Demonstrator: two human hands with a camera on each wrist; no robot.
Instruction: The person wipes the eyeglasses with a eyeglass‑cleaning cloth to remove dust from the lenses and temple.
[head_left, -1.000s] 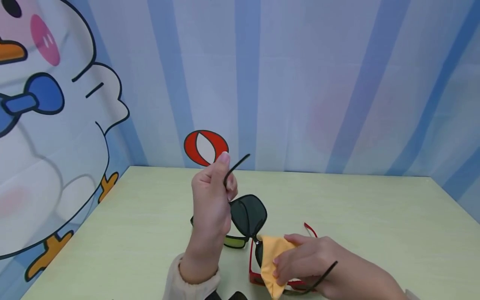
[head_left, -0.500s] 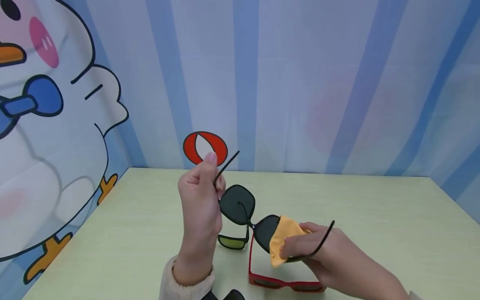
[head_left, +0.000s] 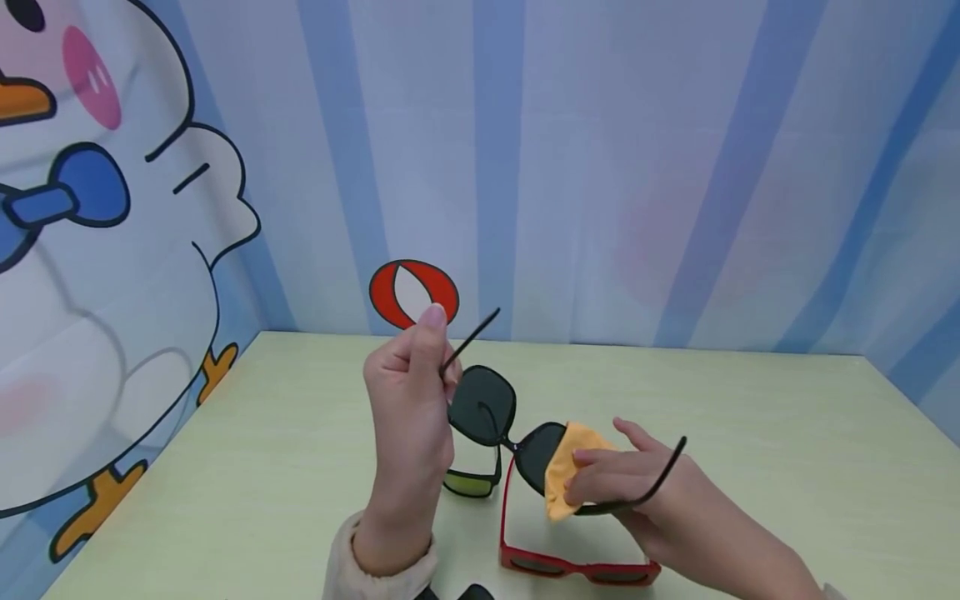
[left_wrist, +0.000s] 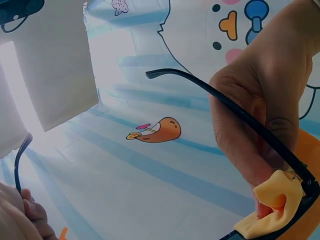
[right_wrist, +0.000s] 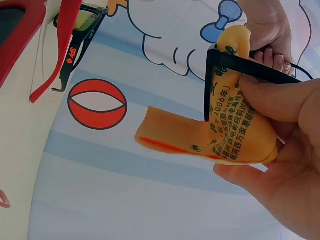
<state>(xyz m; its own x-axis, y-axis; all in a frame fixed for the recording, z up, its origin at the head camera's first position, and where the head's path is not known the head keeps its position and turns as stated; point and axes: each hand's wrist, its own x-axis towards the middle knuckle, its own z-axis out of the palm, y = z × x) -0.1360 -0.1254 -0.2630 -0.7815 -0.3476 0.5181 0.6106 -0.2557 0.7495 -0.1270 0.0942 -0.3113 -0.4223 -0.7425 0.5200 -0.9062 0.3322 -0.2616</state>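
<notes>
A pair of black sunglasses (head_left: 480, 408) is held tilted above the table. My left hand (head_left: 408, 417) grips its left temple, thumb upward, while the temple tip sticks out beyond the fingers. My right hand (head_left: 667, 492) pinches an orange-yellow cleaning cloth (head_left: 573, 467) around the outer part of the right lens, covering that part. Dark printed characters show on the cloth (right_wrist: 232, 115) in the right wrist view. The right temple (left_wrist: 235, 107) extends free past the right hand, seen whole in the left wrist view.
Red-framed glasses (head_left: 577, 571) lie on the pale table (head_left: 225, 467) below the held pair. Behind them are dark-framed glasses with yellow-green lenses (head_left: 471, 485), partly hidden by my left hand. A dark item (head_left: 475, 592) shows at the bottom edge. A striped backdrop (head_left: 600, 167) stands behind.
The sunglasses' right side has risen from low over the red glasses, uncovering them. My right hand and cloth rose with it, and some right fingers are now more extended.
</notes>
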